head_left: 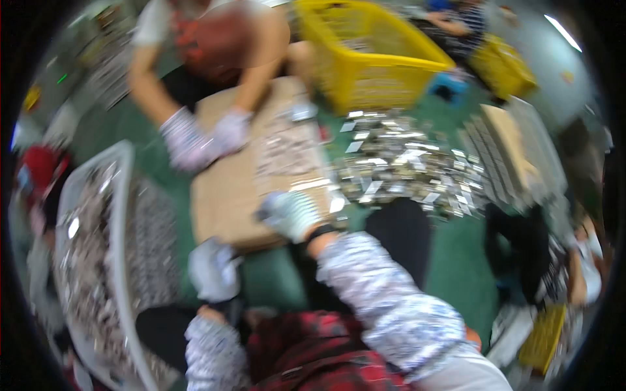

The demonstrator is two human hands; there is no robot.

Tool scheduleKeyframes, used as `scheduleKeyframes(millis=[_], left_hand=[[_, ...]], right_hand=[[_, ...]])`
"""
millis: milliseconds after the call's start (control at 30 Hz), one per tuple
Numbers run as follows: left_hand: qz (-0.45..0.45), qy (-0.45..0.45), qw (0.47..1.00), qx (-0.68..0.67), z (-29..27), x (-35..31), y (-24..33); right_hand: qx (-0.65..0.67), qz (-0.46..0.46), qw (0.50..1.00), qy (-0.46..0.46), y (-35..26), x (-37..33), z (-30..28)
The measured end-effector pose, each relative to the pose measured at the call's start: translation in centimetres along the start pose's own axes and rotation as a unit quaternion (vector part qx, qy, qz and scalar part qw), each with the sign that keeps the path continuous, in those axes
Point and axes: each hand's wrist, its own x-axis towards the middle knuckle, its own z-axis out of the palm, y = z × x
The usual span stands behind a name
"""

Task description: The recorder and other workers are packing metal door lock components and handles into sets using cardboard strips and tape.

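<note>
A brown cardboard slab or box [218,212] lies before me, with small flat pieces [287,153] spread on its right side. My right hand [290,215], in a whitish-green glove, rests at the near right part of the cardboard. Its fingers are smeared by motion. My left hand [215,270], in a white glove, hangs beside the cardboard's near left corner, also blurred, so its grip does not show. Across from me, another person's gloved hands [205,140] rest on the cardboard's far left part. To the right lies a heap of shiny flat metal pieces [404,166].
A white plastic bin [124,228] full of small pieces stands at my left, with a grey heap [151,241] along it. Beyond the metal heap is a yellow crate [385,81]. Stacked grey trays [538,146] stand at the right. Green floor [463,280] shows between.
</note>
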Motion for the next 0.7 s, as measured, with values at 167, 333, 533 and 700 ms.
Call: scheduleKeyframes(millis=[167,333,533,700], left_hand=[[-0.535,-0.038,0.556,-0.635,2.7,-2.2,-4.0],[-0.545,-0.038,0.506,-0.667,1.6,-3.7,-5.1],[-0.577,0.048,0.347,-0.738,2.9,-4.6,-5.6],[-0.564,0.088,0.250,-0.782,4.0,-4.2,-4.5]], right_hand=[[-0.035,-0.029,0.999,0.026,-0.9,0.6,-0.4],[-0.052,-0.045,0.996,0.052,-2.4,1.0,1.1],[-0.093,0.077,0.993,-0.005,-4.2,1.7,0.7],[0.083,-0.016,0.995,-0.061,-4.2,1.4,1.2]])
